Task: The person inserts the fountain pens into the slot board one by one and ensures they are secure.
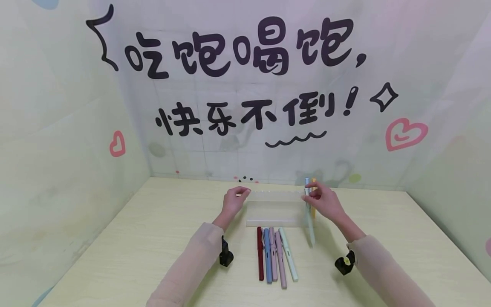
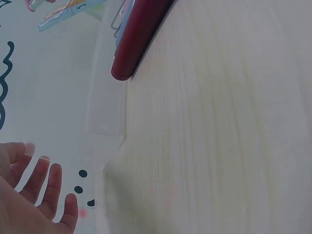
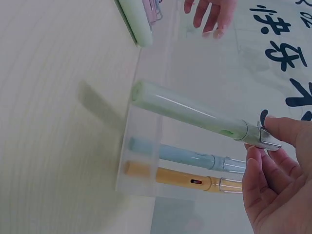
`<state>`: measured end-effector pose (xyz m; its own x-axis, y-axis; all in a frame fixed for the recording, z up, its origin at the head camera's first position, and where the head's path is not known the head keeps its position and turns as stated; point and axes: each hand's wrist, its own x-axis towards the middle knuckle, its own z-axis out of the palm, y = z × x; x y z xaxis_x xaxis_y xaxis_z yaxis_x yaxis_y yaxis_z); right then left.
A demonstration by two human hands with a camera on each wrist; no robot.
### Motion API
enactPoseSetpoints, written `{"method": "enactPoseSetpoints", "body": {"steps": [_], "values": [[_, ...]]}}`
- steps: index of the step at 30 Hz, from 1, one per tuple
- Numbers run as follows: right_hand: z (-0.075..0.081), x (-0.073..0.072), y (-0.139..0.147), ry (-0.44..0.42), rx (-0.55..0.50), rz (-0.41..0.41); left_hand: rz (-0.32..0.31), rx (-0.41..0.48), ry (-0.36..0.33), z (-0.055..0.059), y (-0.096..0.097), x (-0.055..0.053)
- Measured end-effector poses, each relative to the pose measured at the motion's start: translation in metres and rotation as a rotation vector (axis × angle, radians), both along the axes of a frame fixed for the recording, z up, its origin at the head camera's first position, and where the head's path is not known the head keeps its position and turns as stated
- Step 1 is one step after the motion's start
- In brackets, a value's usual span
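My right hand pinches a pale green pen at its clip end. The pen slants in front of the right side of a clear pen stand, its other end over the stand's front ledge. Beside it in the right wrist view, a light blue pen and an orange pen rest in the stand. At the stand's upper left corner, my left hand holds the edge between thumb and fingertips, the other fingers spread.
In front of the stand lie several pens side by side: a dark red pen, a blue pen, two purple ones and another pale green pen. A printed backdrop rises behind the wooden table.
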<state>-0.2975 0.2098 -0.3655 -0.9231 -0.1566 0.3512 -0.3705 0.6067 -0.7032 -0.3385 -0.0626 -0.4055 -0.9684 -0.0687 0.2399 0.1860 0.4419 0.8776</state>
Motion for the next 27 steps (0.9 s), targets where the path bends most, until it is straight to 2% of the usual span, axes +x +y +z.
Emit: {"method": "enactPoseSetpoints", "body": {"steps": [15, 27], "values": [[0.021, -0.014, 0.003, 0.066, -0.125, -0.118, 0.007, -0.005, -0.003, 0.001, 0.0, -0.002], [0.021, -0.02, -0.007, 0.136, -0.198, -0.158, -0.007, 0.016, -0.034, 0.002, 0.0, -0.005]]}}
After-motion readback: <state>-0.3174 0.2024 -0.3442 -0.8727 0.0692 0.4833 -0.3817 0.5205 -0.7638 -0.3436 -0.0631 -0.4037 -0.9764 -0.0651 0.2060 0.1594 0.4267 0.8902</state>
